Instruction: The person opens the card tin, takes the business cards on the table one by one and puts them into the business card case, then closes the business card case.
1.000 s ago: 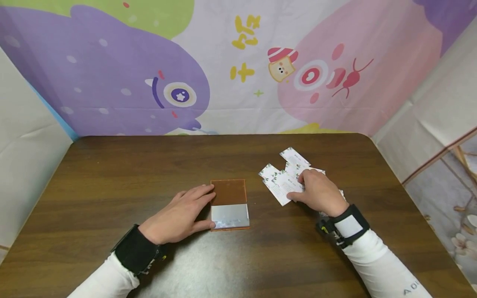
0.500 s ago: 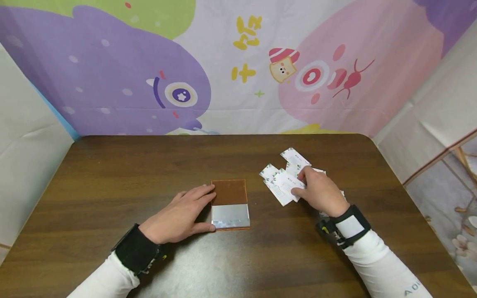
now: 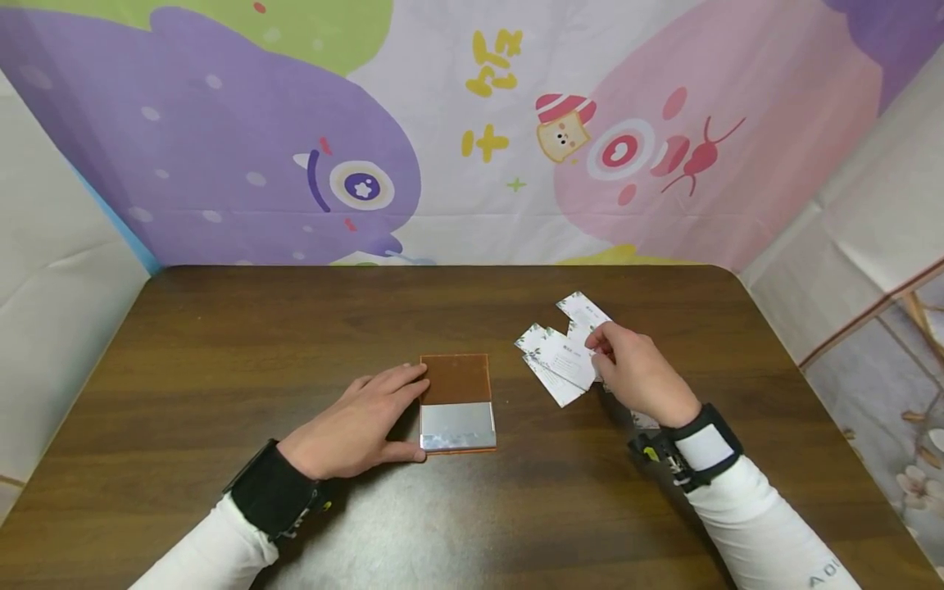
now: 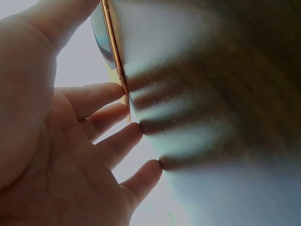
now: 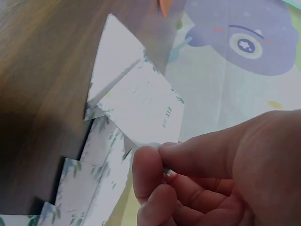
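At the fingertips (image 5: 148,165), clearest in the right wrist view, the right hand (image 3: 640,373) is pinching one leaf-printed card (image 5: 145,96) over uncountable overlapping cards (image 5: 79,188); the left hand (image 3: 350,430), fingers (image 4: 121,143) extended, is touching one card case (image 3: 456,416), whole only in the head view.

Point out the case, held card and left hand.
Case (image 3: 458,413), head view: upper silver panel.
Held card (image 5: 145,102), right wrist view: middle of printed face.
Left hand (image 3: 351,428), head view: back of hand.
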`<state>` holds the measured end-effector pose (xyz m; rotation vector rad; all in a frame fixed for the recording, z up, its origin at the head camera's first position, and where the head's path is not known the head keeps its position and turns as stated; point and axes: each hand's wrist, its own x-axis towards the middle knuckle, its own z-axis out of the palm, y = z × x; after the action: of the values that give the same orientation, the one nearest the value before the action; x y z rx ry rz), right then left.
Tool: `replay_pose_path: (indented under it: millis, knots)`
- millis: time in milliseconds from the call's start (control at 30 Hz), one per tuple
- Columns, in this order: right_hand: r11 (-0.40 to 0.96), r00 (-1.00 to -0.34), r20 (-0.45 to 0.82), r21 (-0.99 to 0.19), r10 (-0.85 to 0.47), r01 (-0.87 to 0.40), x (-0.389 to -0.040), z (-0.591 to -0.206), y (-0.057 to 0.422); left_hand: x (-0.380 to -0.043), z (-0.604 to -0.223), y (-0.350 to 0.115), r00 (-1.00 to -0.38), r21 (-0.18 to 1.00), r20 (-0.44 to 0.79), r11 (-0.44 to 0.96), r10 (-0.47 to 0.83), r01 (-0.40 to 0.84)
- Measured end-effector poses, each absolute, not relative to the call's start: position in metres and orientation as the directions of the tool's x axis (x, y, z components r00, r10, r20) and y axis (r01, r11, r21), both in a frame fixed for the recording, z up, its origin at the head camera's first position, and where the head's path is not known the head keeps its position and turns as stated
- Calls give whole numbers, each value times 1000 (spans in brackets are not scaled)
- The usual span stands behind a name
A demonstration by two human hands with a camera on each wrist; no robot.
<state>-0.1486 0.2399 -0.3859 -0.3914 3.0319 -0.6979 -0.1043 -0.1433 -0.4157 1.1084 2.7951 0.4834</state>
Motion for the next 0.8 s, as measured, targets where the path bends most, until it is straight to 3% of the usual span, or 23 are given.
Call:
replay_pose_path:
  millis: [800]
  knots:
    - [819,-943,99,-472,-317,-325,-153,-364,203,-104,-415,-142,-738,321,18,695,675,643]
